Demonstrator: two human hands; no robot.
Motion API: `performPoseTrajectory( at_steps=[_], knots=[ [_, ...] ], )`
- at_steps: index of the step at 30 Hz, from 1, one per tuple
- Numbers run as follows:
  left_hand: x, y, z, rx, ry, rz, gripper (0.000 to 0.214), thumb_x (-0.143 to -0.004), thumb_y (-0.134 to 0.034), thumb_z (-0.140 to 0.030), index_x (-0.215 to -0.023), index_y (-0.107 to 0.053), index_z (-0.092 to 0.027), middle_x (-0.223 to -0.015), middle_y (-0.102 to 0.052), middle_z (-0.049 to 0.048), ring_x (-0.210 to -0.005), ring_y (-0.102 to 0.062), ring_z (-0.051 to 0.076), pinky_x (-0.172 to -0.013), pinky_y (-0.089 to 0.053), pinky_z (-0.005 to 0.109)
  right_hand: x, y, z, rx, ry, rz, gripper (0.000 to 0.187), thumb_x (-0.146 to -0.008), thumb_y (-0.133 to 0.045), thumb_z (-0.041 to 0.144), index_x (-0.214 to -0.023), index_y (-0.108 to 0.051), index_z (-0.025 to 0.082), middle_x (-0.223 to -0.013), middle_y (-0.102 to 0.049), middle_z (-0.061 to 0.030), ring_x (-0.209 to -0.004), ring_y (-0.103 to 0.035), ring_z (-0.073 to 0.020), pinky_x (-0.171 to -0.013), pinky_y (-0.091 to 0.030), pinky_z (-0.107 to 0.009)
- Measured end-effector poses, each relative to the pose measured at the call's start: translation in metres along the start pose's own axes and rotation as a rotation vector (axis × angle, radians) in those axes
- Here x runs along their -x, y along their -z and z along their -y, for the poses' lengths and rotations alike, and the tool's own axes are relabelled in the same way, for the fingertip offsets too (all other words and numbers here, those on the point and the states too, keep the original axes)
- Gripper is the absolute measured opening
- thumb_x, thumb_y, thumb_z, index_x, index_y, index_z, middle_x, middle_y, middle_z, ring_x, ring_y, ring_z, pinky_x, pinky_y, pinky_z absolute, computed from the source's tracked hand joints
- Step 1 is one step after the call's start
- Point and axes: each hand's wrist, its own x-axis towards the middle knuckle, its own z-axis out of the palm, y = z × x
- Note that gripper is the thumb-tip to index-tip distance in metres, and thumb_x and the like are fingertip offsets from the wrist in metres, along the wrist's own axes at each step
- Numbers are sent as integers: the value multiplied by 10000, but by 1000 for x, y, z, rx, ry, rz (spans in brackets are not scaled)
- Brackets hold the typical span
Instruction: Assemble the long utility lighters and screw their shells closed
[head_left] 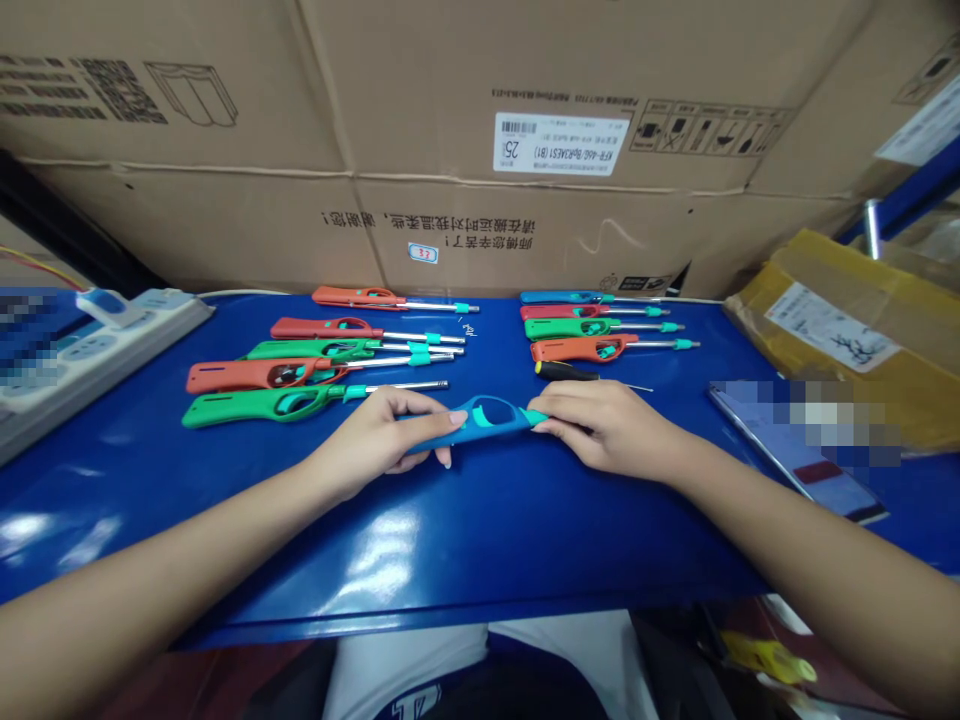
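A blue gas lighter [498, 412] with a teal trigger is held level between my hands, above the front of the blue table. My left hand [401, 430] is closed around its handle, thumb on top. At the collar end my right hand [600, 425] pinches the teal part; the lighter's metal tube is hidden behind the fingers or not visible. Just beyond my left hand lies a green lighter [255, 406], with an orange-red lighter [251, 375] behind it. Close behind my right hand rests a screwdriver [564, 371] with a black and yellow handle.
More lighters lie in a right-hand group, including an orange one [574, 348] and a blue one [562, 297]. A power strip [97, 350] is at the left. A phone [795, 450] and a yellow-taped package [847, 330] sit right. A cardboard wall [427, 150] stands behind.
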Motion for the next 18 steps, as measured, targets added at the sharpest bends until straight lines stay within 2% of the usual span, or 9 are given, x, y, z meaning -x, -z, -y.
performPoseTrajectory(
  at_steps=[2, 4, 9, 13, 15, 18],
  knots=[
    [1, 0, -1, 10, 13, 9, 423, -858, -695, -494, -643, -714, -131, -483, -572, 16, -364, -328, 51, -356, -178, 200, 0, 0, 3, 18, 4, -16, 255, -1039, -480, 285, -1082, -700, 165, -965, -741, -88, -850, -686, -190, -743, -533, -310],
    [3, 0, -2, -76, -24, 1, 425, -861, -694, -492, -629, -718, -137, -474, -568, 7, -373, -338, 52, -367, -197, 202, 0, 2, 6, 25, 3, 14, 259, -1039, -462, 269, -1070, -694, 157, -934, -727, -83, -811, -669, -184, -709, -514, -302],
    [6, -1, 0, -345, -224, -60, 360, -902, -670, -449, -716, -748, -151, -639, -716, 20, -570, -589, 113, -536, -425, 204, -2, 2, 10, -2, -33, 142, 266, -1036, -426, 247, -1015, -676, 158, -886, -674, -65, -755, -612, -172, -684, -478, -298],
    [4, -4, 3, -468, -323, -47, 315, -945, -627, -427, -838, -752, -159, -713, -736, 14, -642, -653, 144, -610, -486, 230, -3, 7, 9, -18, -92, 199, 192, -1013, -488, 249, -1016, -670, 187, -923, -679, -49, -805, -618, -175, -715, -478, -304],
    [4, -5, 4, -572, -438, -46, 277, -969, -604, -404, -981, -750, -169, -876, -760, 32, -763, -682, 162, -716, -518, 252, -4, 12, 6, -7, -93, 189, 147, -990, -550, 286, -996, -671, 203, -934, -685, -46, -855, -621, -191, -747, -484, -320],
    [5, -6, 5, -705, -569, 27, 308, -1031, -503, -336, -1242, -663, -180, -1146, -717, 75, -1036, -662, 197, -957, -503, 309, -6, 20, 1, 3, -81, 23, 143, -965, -603, 336, -955, -672, 211, -951, -683, -57, -931, -626, -213, -829, -496, -350]
  ],
)
